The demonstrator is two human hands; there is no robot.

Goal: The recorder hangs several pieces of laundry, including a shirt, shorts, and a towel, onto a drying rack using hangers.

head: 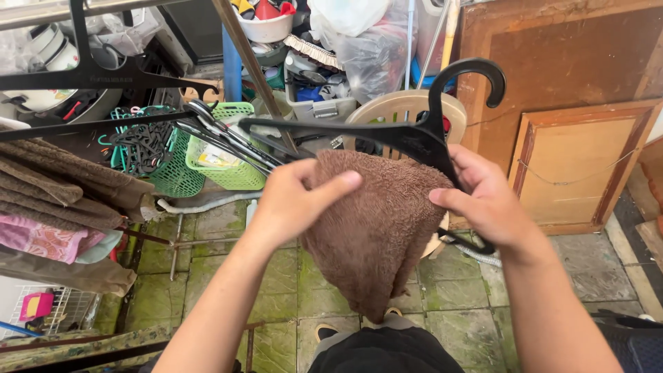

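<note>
Two bare forearms enter from the bottom edge, no sleeves visible up to where the frame cuts them. Left hand (pixel 293 200) bare: no glove, ring or watch in view. Right hand (pixel 483 200) also bare, wrist without band or bracelet. Nails short, unpainted as far as visible. Light hair on the forearms. Lower centre shows dark clothing (pixel 383 352), black or charcoal fabric, probably shorts or a shirt hem; which one cannot be told. Just above it, the toes of footwear (pixel 324 333) peek out: dark sandal or slipper with a yellowish edge, second one (pixel 394 312) mostly hidden. No other worn items visible.
</note>
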